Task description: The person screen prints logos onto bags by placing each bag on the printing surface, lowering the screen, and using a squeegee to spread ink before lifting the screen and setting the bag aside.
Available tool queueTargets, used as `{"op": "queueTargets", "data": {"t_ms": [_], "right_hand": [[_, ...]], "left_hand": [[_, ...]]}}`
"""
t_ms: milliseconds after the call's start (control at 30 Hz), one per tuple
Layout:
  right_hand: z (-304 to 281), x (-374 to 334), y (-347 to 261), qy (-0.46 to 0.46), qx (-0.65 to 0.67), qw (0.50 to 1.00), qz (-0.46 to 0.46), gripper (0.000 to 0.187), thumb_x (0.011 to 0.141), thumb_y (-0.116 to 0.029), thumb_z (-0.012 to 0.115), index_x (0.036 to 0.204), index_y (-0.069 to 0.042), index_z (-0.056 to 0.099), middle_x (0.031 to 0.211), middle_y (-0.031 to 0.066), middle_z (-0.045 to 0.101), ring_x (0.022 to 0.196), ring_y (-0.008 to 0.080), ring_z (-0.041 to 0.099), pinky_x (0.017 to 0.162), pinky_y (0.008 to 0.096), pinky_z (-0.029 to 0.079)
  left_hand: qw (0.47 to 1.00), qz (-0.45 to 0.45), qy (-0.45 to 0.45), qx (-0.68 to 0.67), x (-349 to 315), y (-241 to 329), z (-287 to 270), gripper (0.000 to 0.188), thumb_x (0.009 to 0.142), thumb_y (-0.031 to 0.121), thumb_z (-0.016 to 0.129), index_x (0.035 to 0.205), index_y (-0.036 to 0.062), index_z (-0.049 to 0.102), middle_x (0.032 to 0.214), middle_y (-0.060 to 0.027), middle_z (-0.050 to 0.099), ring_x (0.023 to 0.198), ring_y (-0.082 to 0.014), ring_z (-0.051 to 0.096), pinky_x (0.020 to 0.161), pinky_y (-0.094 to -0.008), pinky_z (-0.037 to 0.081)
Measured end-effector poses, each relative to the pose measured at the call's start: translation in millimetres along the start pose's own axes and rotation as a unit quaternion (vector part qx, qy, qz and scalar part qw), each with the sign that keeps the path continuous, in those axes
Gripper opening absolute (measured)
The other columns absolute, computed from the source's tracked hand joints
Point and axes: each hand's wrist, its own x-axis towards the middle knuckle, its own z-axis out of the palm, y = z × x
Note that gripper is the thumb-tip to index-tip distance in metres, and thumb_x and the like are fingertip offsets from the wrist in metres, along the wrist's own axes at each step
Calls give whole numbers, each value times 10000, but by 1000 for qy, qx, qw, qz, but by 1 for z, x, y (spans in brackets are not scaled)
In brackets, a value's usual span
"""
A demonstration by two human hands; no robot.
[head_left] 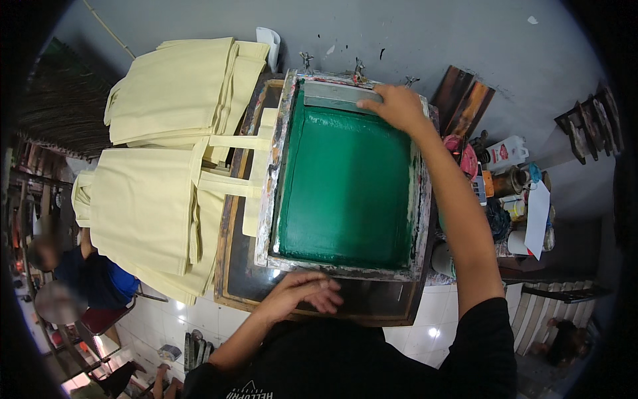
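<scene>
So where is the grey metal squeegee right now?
The grey metal squeegee lies across the far end of the green-inked printing screen, under the right hand, with the stacked cream cloth bags off to its left.

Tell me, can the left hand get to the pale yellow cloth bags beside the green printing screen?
Probably yes: the left hand rests on the frame's near edge, and nothing stands between it and the pale yellow cloth bags.
</scene>
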Motion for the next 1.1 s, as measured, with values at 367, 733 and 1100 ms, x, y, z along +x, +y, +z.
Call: {"op": "queueTargets", "data": {"t_ms": [367, 733, 1100], "right_hand": [[40, -57, -23, 152, -63, 986, -18, 667, 833, -713, 656, 803, -47, 648, 786, 152, 713, 730, 356, 712, 594, 490, 535], [43, -158, -59, 146, -33, 988, -47, 580, 826, -636, 707, 780, -66, 612, 736, 114, 656, 680, 320, 678, 564, 434, 507], [44, -280, -118, 127, -27, 990, -53, 377, 767, -408, 800, 800, -98, 588, 767, 51, 598, 700, 248, 617, 592, 377, 473]], "left_hand": [[498, 488, 291, 655, 154, 203, -41, 258, 895, 161, 720, 1099, 6, 689, 1003, -175, 712, 934, -398, 669, 867, -446, 528], [631, 327, 261, 654, 89, 144, -26, 203, 873, 171, 759, 998, 14, 726, 927, -195, 695, 869, -394, 667, 777, -456, 518], [621, 358, 247, 652, -4, 45, 1, 180, 831, 87, 785, 997, 33, 743, 955, -133, 725, 913, -343, 668, 829, -427, 521]]}}
